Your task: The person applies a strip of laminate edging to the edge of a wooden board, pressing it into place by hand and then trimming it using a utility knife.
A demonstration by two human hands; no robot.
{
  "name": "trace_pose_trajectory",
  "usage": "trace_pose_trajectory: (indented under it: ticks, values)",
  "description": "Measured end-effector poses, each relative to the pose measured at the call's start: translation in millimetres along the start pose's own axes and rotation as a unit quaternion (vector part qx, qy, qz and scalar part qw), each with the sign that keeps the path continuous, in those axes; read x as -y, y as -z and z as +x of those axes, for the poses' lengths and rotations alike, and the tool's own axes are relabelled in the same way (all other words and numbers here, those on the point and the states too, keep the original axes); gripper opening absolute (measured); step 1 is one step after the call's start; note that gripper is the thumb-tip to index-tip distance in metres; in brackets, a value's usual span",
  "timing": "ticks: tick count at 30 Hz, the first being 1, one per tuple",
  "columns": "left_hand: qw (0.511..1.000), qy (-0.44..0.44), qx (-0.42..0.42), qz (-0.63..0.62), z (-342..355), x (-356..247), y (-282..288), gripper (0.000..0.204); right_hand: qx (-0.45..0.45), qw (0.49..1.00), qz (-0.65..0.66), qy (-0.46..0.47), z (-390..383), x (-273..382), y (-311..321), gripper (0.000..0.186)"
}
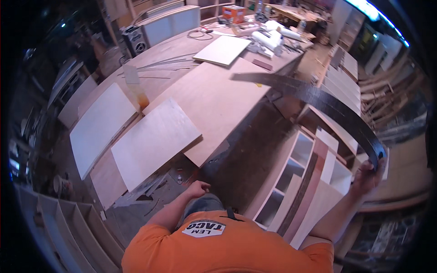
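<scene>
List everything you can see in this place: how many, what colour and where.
Long strip: one, dark, upper right
Worktop: one, light wood, centre
Boards: at least three, off-white, two left, one farther back
Thin strips: several, greyish, left rear of worktop
Speaker: apparently one, dark and silvery, back left
Box: one, orange, far end
Rolls: several, white, far end
Cabinet: one, white, lower right
Other clutter: too dim or small to count
Shirt: one, orange, bottom
Left hand: one, bare, near waist
Right hand: one, bare, holding long strip's end

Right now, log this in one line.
right hand: holds dark strip by one end | left hand: near grey trousers, grip unclear | ahead: pale panel
</scene>
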State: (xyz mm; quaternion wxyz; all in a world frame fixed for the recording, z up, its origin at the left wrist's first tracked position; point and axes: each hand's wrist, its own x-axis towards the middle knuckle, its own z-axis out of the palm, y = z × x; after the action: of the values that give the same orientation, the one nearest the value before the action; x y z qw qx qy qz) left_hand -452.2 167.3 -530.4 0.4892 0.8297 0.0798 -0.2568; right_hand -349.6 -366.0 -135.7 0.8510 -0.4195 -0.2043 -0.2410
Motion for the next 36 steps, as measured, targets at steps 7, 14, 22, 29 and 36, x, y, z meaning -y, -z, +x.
trace_pose_trajectory:
  ticks: [7, 14, 22, 29, 36]
  values:
    - [0.986, 0.002, 0.043, -0.162, 53.2, -111.2, 37.9, 0.063, -0.119, 0.967, -0.014, -0.223, 56.8, -212.6, -37.5, 0.029]
    - [0.885, -0.031, 0.042, -0.462, 137.5, -204.1, 80.3, 0.048, -0.055, 0.904, 0.040, -0.422, 7.2, -400.8, -71.6, 0.020]
    - [0.810, 0.057, -0.076, -0.579, 193.0, -248.1, 85.4, 0.037, 0.253, 0.719, -0.155, -0.628, 12.4, -469.3, -84.2, 0.036]
    - [0.836, 0.018, -0.249, -0.490, 234.6, -243.8, 69.2, 0.023, 0.375, 0.562, -0.092, -0.731, 68.8, -526.9, -69.1, 0.045]
    - [0.860, 0.033, -0.336, -0.382, 252.2, -264.0, 67.4, 0.023, 0.384, 0.545, -0.043, -0.744, 139.2, -558.8, -65.6, 0.051]
